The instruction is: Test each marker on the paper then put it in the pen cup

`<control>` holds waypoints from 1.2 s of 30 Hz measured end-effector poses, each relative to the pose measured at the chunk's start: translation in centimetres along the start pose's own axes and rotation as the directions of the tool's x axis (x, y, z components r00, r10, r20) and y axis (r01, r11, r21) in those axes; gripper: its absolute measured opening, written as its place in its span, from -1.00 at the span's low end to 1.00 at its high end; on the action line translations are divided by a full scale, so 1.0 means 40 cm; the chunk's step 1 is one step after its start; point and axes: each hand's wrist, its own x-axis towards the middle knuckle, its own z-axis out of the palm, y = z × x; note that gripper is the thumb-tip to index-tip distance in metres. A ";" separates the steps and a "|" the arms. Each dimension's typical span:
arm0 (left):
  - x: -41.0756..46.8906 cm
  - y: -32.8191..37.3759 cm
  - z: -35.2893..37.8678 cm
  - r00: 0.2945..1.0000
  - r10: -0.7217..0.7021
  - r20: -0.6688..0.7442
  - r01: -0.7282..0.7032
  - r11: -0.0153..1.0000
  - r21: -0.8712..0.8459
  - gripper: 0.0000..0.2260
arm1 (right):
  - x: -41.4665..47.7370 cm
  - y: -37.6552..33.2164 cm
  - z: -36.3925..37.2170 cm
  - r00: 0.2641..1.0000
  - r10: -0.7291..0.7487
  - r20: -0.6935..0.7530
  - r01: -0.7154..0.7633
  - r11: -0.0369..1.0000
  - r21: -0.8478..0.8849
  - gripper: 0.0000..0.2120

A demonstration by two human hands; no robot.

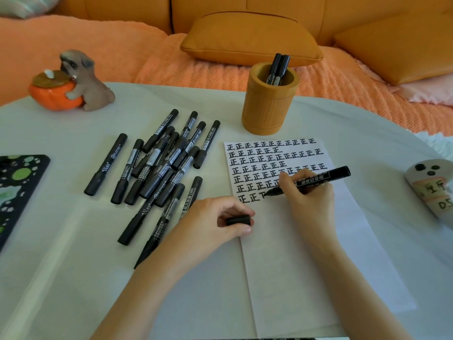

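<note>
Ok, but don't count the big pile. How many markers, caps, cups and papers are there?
Markers standing in the pen cup: 2
Marker in the right hand: 1
Cap in the left hand: 1
Pen cup: 1
Paper: 1
Total: 6

Paper (306, 253) lying flat, pen cup (268, 111) standing just behind it, two markers (278, 69) sitting inside. Marker pile (157, 163) lying left of paper, dog figurine (82, 79) sitting behind pile. Uncapped marker (316, 179) touching paper with its tip; left hand (210, 222) holding cap (238, 220) at paper's left edge.
</note>
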 end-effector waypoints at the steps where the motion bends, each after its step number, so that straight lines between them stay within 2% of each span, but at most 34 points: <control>1: 0.000 0.000 0.000 1.000 -0.002 0.000 0.002 1.000 -0.001 -0.82 | -0.001 0.000 0.000 1.000 0.003 0.005 -0.003 1.000 0.007 -0.68; 18: 0.001 -0.004 0.000 1.000 -0.002 0.008 0.002 0.999 -0.046 -0.82 | -0.001 0.003 0.004 0.999 0.003 0.032 -0.002 1.000 -0.020 -0.74; 36: 0.003 -0.006 -0.001 1.000 0.007 0.004 -0.007 1.000 -0.014 -0.82 | -0.002 0.006 0.004 0.999 -0.020 0.048 0.021 0.999 -0.024 -0.75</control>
